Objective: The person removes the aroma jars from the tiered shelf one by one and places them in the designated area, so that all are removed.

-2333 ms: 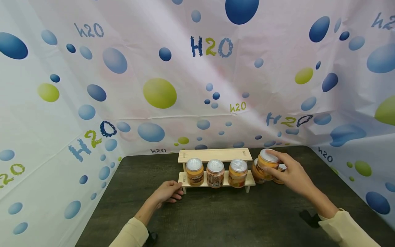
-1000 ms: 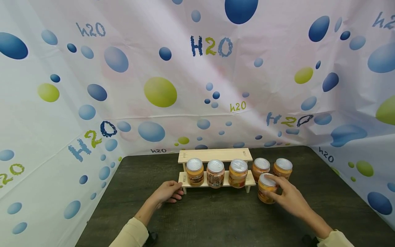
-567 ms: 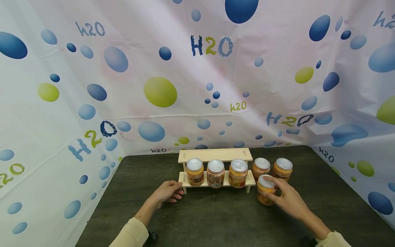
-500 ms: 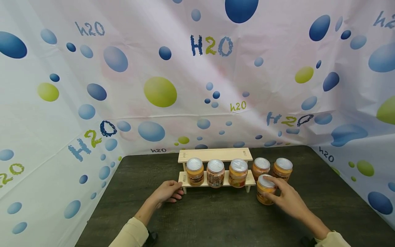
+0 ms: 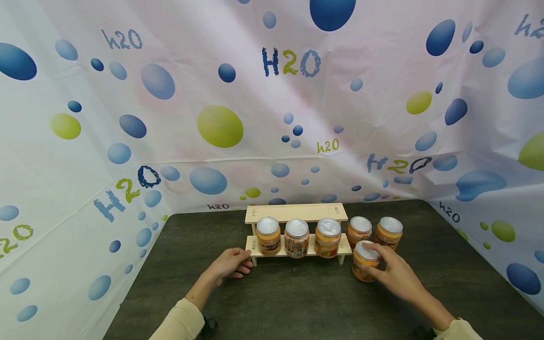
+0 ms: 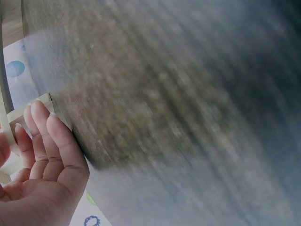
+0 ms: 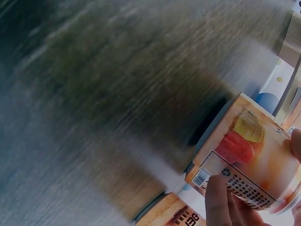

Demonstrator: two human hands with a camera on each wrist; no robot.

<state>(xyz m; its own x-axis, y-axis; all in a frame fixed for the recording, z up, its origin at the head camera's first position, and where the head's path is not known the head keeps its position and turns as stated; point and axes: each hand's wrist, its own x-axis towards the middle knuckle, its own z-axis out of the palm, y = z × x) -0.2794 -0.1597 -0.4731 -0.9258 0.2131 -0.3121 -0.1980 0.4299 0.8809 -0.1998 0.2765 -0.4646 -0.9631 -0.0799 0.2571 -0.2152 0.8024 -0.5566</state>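
Observation:
My right hand [image 5: 396,272] grips a jar [image 5: 364,267] with a silver lid and an orange label, thumb on the near side and fingers over the far side. The jar stands upright at the right end of a two-tier wooden shelf [image 5: 296,214]. In the right wrist view the label of the held jar [image 7: 247,155] shows a barcode and red and yellow pieces. My left hand [image 5: 229,264] pinches the left end of the shelf's lower board. The left wrist view shows the left fingers [image 6: 59,141] beside the pale wood.
A left jar [image 5: 268,240], a middle jar [image 5: 296,242] and a right jar [image 5: 328,242] stand in a row on the lower board. Behind the held jar are two more, a nearer jar [image 5: 359,231] and a farther jar [image 5: 388,232], on the dark table [image 5: 280,302]. A patterned curtain [image 5: 255,94] rises behind.
My right hand has brought its jar down from above the two right-hand jars to the table in front of them, then slightly left. The left hand has stayed at the shelf end.

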